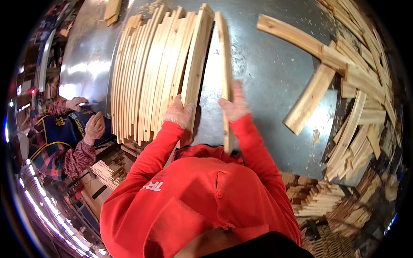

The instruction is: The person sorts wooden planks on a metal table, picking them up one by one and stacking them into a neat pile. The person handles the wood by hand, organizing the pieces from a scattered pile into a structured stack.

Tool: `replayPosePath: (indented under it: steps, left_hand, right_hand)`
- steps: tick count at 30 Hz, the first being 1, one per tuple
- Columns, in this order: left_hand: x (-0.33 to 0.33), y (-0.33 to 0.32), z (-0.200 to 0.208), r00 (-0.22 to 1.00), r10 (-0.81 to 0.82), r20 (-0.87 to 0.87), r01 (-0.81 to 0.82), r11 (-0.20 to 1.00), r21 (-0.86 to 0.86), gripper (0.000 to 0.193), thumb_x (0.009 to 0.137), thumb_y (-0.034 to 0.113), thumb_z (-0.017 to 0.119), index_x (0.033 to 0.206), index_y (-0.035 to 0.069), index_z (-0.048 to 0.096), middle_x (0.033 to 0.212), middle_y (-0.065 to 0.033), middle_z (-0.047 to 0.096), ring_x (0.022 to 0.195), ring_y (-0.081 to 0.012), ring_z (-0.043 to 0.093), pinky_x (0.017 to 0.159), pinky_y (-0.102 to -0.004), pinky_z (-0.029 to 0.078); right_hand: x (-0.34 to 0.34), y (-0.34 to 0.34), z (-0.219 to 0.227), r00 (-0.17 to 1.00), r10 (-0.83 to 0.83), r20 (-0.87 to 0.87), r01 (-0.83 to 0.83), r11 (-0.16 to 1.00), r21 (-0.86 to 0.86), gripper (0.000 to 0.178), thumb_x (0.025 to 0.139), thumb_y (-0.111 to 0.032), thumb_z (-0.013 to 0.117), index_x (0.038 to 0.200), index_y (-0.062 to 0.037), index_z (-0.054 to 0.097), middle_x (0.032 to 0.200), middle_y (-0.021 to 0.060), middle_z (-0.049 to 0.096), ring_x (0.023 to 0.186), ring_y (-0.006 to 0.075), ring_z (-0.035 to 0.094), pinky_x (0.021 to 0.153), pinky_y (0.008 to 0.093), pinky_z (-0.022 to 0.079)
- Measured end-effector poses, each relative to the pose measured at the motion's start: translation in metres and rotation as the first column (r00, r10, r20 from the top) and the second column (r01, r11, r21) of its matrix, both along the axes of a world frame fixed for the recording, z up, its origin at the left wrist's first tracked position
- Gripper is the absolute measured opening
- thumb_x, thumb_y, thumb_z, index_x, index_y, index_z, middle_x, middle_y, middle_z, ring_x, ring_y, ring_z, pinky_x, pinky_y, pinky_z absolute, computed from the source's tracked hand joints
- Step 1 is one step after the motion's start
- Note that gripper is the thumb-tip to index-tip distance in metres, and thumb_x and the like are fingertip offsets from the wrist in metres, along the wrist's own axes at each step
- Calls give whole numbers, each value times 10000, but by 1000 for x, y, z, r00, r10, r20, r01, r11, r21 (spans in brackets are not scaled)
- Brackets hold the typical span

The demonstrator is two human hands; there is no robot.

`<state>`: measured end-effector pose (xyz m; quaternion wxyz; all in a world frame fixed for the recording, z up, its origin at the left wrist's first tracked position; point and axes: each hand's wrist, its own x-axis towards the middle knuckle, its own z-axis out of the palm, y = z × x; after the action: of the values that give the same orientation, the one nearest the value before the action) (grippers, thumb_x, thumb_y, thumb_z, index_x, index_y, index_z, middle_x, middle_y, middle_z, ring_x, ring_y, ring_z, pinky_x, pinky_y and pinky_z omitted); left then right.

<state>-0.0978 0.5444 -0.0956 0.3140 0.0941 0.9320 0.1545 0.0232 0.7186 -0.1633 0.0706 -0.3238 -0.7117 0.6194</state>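
Right grip (233, 105) is closed on a single wooden slat (224, 64), thumb on its left side, fingers on its right; fingers a bit motion-blurred. Slat runs away from the person's body, near end close to the red jacket (193, 202), clear gap to the row on its left.

Left grip (178, 114) is on the near part of a thicker board (200, 56), the rightmost in the row, thumb over its top. Can't tell if it's clamped or just resting.

Row of slats (148, 73): side by side, lengthwise, left half of the metal counter (266, 94), ends uneven.

Right of the held slat, well apart: short plank (309, 99) lying diagonally, upper end at a longer plank (292, 34) that slants toward a loose board pile (365, 129) on the right. Sawdust (316, 136) near the short plank.

Left: co-worker in a dark apron (62, 129), both hands up near the counter edge. Stacked wood (109, 172) just below them. Far left end of counter: a few short offcuts (112, 10).
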Motion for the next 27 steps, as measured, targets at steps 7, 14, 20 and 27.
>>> replayPosePath:
  steps: [7,14,20,27]
  left_hand:
    - [23,-22,18,936,-245,-252,225,969,-104,991,685,349,798,1458,80,238,1364,-286,406,1135,-464,525,875,-465,477]
    - [-25,-26,40,771,-406,-490,375,912,-165,866,672,287,727,1396,19,334,1403,-281,322,1327,-459,266,1090,-598,169]
    - [-30,-33,35,786,-416,-456,299,903,-307,956,714,378,727,1469,44,246,1492,-282,246,1389,-455,213,1136,-586,96]
    - [-36,-36,35,763,-562,-321,359,780,-512,1049,721,460,720,1485,3,165,1532,-252,180,1439,-418,103,1165,-527,81]
  right_hand:
    - [-99,37,5,803,566,186,-591,796,131,619,927,-341,552,1432,-35,366,1437,232,403,1328,336,409,1110,378,315]
    - [-163,275,75,629,-202,751,-717,223,660,1116,643,-578,750,1486,-89,204,1468,174,370,1370,323,336,1117,550,205]
    - [-147,282,113,710,35,704,-688,247,682,1027,636,-410,801,1439,-111,236,1304,174,493,1244,352,455,1082,451,322]
    - [-6,251,291,915,290,-281,136,433,891,865,658,-314,808,1364,-33,393,1270,164,539,1161,297,532,980,414,449]
